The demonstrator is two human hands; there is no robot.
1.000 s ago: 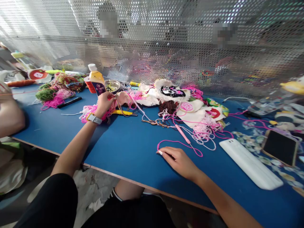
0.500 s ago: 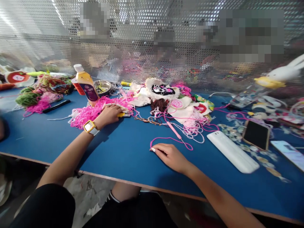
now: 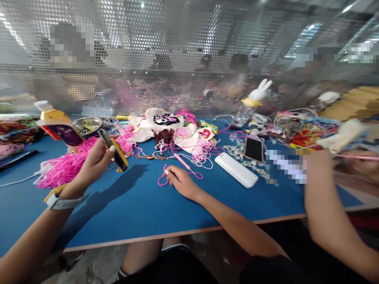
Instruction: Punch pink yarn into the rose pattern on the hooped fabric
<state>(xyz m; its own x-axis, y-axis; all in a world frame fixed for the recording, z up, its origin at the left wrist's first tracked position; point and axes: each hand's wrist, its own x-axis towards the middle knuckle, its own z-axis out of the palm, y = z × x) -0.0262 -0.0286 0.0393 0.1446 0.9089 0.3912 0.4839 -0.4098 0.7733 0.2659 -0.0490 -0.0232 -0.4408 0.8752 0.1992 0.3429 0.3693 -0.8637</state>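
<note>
My left hand (image 3: 97, 159), with a watch at its wrist, is raised above the table. It is closed round a slim yellow-and-black tool that looks like a box cutter (image 3: 120, 156). Beside and behind that hand lies a heap of bright pink yarn (image 3: 63, 163). Resting near the middle of the table, my right hand (image 3: 180, 181) pinches a strand of pink yarn (image 3: 160, 182) between thumb and fingers. The strand loops to the tip of a pink-handled punch needle (image 3: 182, 161) lying just beyond the hand. Behind it are embroidered cloth pieces (image 3: 183, 134).
A white oblong device (image 3: 236, 169) and a dark phone (image 3: 254, 150) lie to the right. Further right, another person's arm (image 3: 322, 193) reaches over the table. A yellow bottle (image 3: 60, 126) and a metal bowl (image 3: 89, 125) stand at left; a perforated metal screen (image 3: 177, 90) runs behind.
My left hand has lifted off the table by the yarn heap, with the box cutter now in it. The view has swung right, bringing another person's arm in. My right hand still pinches the yarn.
</note>
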